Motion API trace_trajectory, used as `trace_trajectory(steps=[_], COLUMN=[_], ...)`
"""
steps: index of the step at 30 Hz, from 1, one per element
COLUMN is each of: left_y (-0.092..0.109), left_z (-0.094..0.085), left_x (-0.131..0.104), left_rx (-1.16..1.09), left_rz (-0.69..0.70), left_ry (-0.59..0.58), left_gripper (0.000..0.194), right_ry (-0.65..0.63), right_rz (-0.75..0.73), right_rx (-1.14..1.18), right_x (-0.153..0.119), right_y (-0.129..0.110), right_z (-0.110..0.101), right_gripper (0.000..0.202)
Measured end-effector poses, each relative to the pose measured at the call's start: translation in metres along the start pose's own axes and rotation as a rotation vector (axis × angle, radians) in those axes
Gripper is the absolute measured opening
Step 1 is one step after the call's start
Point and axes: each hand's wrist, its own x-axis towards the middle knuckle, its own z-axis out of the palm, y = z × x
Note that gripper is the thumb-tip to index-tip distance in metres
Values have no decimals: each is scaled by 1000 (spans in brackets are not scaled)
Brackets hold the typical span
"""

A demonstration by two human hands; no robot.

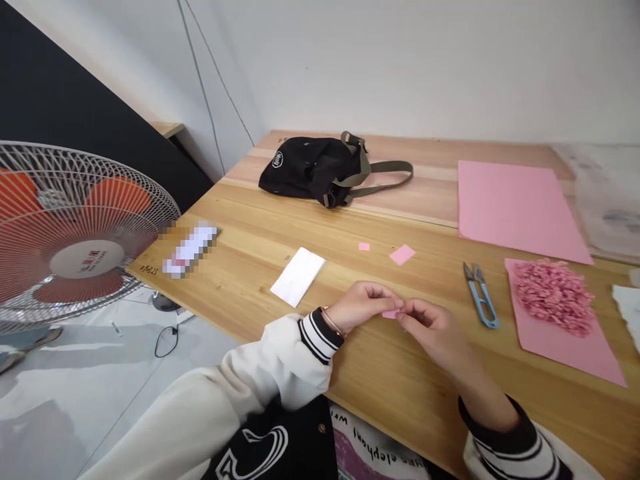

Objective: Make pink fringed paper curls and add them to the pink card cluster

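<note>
light: bright, soft | floor (130, 373): glare, shadow | edges: stretched | pixelated patch (193, 249)

The left hand (364, 307) and right hand (434, 328) are pinching with thumbs (407, 323) and fingers, fingertips (406, 307) close together, forearms (477, 385) slanting inward.

Left hand (364, 307) and right hand (434, 328) pinching small pink paper (390, 314), blue-handled snips (477, 305) at right, black bag (310, 167) beyond

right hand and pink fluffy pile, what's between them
Head view: the blue snips lie between the right hand and the pile, then the edge of the pink sheet under it.
</note>
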Motion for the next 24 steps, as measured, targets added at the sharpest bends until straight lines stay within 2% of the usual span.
trace_trajectory(steps=[8,24], left_y=[4,4], left_z=[2,2], left_x=[-1,-2], left_rx=[-98,-42], left_rz=[-48,-20], left_ry=[-5,-9], left_gripper=[30,29], right_ry=[23,23], right_rz=[-24,-27], right_rx=[-30,-46], right_x=[1,-1], right_y=[2,4], right_z=[1,0], right_gripper=[18,16])
